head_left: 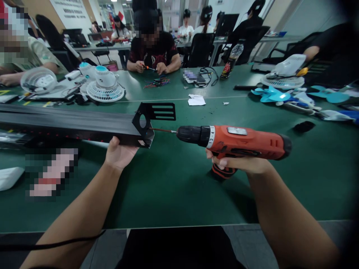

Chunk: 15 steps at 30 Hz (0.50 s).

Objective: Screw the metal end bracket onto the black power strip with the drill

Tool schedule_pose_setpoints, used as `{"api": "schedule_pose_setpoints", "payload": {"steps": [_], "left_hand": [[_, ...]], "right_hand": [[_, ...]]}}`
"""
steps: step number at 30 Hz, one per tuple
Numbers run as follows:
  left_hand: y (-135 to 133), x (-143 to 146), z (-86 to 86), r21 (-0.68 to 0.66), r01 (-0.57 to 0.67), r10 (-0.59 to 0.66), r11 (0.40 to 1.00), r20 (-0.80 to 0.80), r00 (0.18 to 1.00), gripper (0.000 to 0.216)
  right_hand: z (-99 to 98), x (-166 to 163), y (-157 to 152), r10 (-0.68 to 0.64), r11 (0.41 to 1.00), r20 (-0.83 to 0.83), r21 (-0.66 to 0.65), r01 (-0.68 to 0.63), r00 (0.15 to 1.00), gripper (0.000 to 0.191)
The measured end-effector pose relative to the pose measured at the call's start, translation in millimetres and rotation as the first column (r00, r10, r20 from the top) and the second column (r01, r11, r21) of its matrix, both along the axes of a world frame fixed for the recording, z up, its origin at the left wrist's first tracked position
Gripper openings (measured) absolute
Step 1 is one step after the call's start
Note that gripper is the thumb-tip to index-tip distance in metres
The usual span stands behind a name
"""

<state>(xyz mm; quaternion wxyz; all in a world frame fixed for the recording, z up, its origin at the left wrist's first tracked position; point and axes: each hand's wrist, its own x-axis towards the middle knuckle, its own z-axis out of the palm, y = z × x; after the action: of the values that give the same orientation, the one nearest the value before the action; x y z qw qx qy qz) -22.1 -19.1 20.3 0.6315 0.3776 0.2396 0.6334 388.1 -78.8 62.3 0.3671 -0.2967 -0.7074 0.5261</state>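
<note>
in a busy workroom, other people sit beyond the orange drill, and a green table extends below it. across the table from the drill, a person in a dark shirt holds a small screwdriver. far to the left of the drill, beyond the black bar, there are white fan parts; beyond the drill, to its right, lie blue blades.

the right hand is wrapped around the handle of the drill. the left hand clasps the bar near its end, to the left of the drill, with the thumb on the near side; the other fingers are mostly hidden. from the drill, a long thin bit reaches to the bracket on this end. what exactly its tip touches, i cannot tell.

in my judgement, the bit may bend or slide off, because it is slim and long, especially if the drill is pushed at an angle. a slip could scratch the bracket or reach the left hand, which is near. also the bar could twist, if the turning force is stronger than this single hold.
</note>
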Motion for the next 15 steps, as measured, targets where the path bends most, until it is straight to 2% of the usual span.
{"api": "schedule_pose_setpoints", "payload": {"steps": [5,11,15], "left_hand": [[-2,2,1.4,-0.005,0.001,-0.001,1.0,0.012,1.0,0.078],[4,-5,-10.5,-0.046,-0.065,0.067,0.997,0.051,0.996,0.065],[7,-7,-14.6,-0.046,-0.042,0.045,0.998,0.067,0.997,0.063]], "right_hand": [[0.4,-1,-1,-0.004,1.0,-0.016,0.02,0.004,1.0,0.023],[-2.6,-3,-2,-0.013,1.0,-0.075,0.01,0.014,0.997,0.027],[-4.9,-1,-1,-0.008,1.0,-0.077,0.022,0.01,0.997,0.028]]}}
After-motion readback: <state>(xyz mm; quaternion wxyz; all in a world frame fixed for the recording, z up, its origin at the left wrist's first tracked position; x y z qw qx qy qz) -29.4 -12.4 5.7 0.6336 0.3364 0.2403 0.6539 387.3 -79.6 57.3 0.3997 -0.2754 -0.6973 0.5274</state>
